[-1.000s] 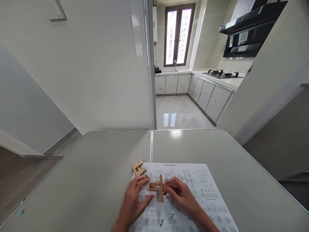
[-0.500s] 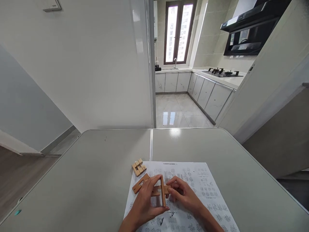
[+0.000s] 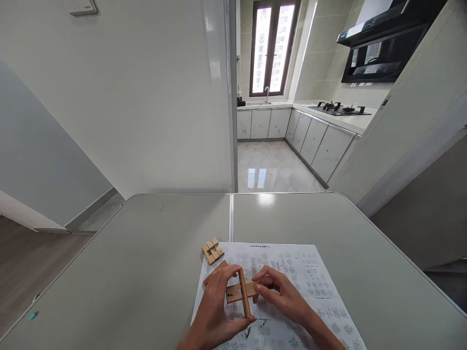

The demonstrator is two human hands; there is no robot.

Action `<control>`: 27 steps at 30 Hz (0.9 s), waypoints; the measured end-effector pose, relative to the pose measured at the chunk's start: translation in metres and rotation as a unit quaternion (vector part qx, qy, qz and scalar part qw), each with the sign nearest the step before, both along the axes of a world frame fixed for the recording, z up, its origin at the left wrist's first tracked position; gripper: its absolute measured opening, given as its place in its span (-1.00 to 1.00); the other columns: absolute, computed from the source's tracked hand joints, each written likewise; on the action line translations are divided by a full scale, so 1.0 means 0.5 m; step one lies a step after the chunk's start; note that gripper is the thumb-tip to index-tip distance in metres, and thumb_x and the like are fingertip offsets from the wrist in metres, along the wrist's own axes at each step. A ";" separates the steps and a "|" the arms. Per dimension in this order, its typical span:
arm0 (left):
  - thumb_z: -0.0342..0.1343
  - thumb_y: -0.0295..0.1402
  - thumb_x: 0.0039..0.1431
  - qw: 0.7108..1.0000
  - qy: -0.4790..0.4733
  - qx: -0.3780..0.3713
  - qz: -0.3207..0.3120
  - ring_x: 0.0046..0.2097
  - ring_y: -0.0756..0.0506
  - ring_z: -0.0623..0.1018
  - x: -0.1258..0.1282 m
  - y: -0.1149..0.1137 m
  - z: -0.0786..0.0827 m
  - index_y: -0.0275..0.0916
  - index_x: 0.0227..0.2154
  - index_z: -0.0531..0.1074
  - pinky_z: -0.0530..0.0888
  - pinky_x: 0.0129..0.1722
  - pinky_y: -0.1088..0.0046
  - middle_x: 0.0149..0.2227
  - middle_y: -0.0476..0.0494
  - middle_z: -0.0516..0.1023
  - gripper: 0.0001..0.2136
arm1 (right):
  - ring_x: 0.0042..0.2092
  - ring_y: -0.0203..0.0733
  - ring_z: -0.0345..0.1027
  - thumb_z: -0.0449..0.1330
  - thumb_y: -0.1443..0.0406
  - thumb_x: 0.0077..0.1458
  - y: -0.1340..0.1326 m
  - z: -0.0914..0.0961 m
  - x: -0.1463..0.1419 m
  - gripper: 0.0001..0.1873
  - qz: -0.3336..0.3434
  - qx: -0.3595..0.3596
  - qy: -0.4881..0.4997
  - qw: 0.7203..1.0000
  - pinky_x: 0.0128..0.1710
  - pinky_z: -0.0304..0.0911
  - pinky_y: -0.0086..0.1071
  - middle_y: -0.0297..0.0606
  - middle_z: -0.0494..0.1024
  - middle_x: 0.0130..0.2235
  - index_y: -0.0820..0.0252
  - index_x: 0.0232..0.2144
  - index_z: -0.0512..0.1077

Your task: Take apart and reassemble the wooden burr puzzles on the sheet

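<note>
Between thumb and fingers, my left hand [image 3: 219,306] holds a wooden puzzle piece [image 3: 244,296] that stands up edge-on. Through it passes a flat wooden puzzle piece [image 3: 233,293] with a dark mark on its left end. The right end of that flat piece is pinched by my right hand [image 3: 279,294]. Partly hidden behind my left fingers, another wooden puzzle piece [image 3: 216,272] lies on the paper. Beyond it, a notched light wooden piece [image 3: 212,251] rests at the sheet's top left corner.
A printed sheet [image 3: 310,272] with small diagrams lies under my hands on the grey table [image 3: 146,262]. A small teal object [image 3: 33,315] is near the table's left edge. Past the far edge are a white wall panel [image 3: 164,97] and a kitchen with a stove [image 3: 339,109].
The flat piece has turned within the upright one, and its marked face now shows. The upright piece leans slightly more. The view has shifted a little, and both hands keep their hold.
</note>
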State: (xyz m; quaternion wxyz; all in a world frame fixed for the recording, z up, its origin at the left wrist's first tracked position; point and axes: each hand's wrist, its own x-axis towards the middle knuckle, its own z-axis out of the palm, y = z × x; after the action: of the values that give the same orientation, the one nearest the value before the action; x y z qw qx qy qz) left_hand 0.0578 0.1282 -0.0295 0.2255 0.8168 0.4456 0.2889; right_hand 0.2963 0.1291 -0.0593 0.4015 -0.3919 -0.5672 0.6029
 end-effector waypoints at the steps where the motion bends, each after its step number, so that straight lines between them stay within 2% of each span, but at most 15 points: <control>1: 0.57 -0.24 -0.20 1.000 -0.004 -0.001 0.012 0.27 -0.42 0.49 -0.001 -0.004 0.002 0.03 0.29 0.23 0.48 0.25 -0.08 0.23 -0.25 0.49 -0.05 | -0.22 -0.01 0.57 0.20 -0.05 0.35 -0.001 0.011 -0.002 -0.64 -0.001 0.004 -0.009 1.000 -0.10 0.27 -0.20 -0.18 0.71 -0.32 0.11 -0.14 0.41; 4: 0.56 -0.25 -0.17 0.999 -0.016 -0.014 0.025 0.27 -0.40 0.48 -0.007 -0.012 0.011 0.04 0.30 0.23 0.50 0.24 -0.04 0.25 -0.24 0.47 -0.06 | -0.22 -0.01 0.57 0.20 -0.05 0.35 -0.006 0.039 -0.009 -0.64 -0.002 0.002 -0.014 1.000 -0.09 0.27 -0.19 -0.20 0.71 -0.33 0.10 -0.16 0.40; 10: 0.53 -0.34 -0.15 0.997 -0.028 -0.071 -0.020 0.26 -0.40 0.48 -0.029 -0.015 0.040 0.05 0.31 0.23 0.50 0.23 -0.04 0.29 -0.26 0.41 -0.07 | -0.21 -0.03 0.57 0.22 -0.08 0.32 -0.014 0.064 -0.016 -0.60 0.022 -0.026 -0.011 0.999 -0.10 0.28 -0.23 -0.17 0.73 -0.31 0.13 -0.17 0.40; 15: 0.53 -0.36 -0.16 0.995 -0.038 -0.091 0.018 0.20 -0.37 0.50 -0.031 -0.027 0.054 0.01 0.29 0.23 0.50 0.20 -0.03 0.26 -0.27 0.41 -0.09 | -0.24 -0.04 0.56 0.22 -0.11 0.31 -0.020 0.082 -0.035 -0.55 -0.004 -0.035 -0.020 0.999 -0.16 0.26 -0.25 -0.15 0.72 -0.34 0.15 -0.17 0.41; 18: 0.50 -0.35 -0.13 0.994 -0.043 -0.098 0.028 0.21 -0.39 0.49 -0.036 -0.037 0.057 0.01 0.28 0.22 0.48 0.21 -0.07 0.25 -0.30 0.41 -0.11 | -0.24 -0.05 0.54 0.22 -0.11 0.31 -0.025 0.088 -0.044 -0.54 -0.012 -0.038 -0.023 0.999 -0.15 0.24 -0.25 -0.15 0.71 -0.35 0.17 -0.16 0.42; 23: 0.49 -0.39 -0.15 0.992 -0.052 -0.116 0.007 0.21 -0.39 0.50 -0.048 -0.040 0.060 0.03 0.28 0.22 0.44 0.24 -0.08 0.24 -0.28 0.43 -0.10 | -0.27 -0.08 0.51 0.23 -0.10 0.30 -0.031 0.089 -0.050 -0.55 0.007 -0.051 -0.010 0.999 -0.19 0.23 -0.28 -0.16 0.71 -0.35 0.16 -0.17 0.42; 27: 0.53 -0.37 -0.20 0.990 -0.059 -0.125 0.039 0.16 -0.38 0.53 -0.050 -0.043 0.056 -0.01 0.24 0.27 0.47 0.20 -0.08 0.21 -0.29 0.45 -0.11 | -0.28 -0.06 0.52 0.21 -0.12 0.31 -0.045 0.091 -0.062 -0.54 -0.025 -0.044 -0.022 0.998 -0.20 0.23 -0.27 -0.18 0.70 -0.37 0.16 -0.16 0.43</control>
State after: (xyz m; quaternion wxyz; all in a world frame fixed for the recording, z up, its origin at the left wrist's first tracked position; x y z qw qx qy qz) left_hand 0.0328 0.1067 -0.0016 0.3404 0.7454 0.4960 0.2873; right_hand 0.2655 0.1065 -0.0138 0.3864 -0.4367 -0.5383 0.6084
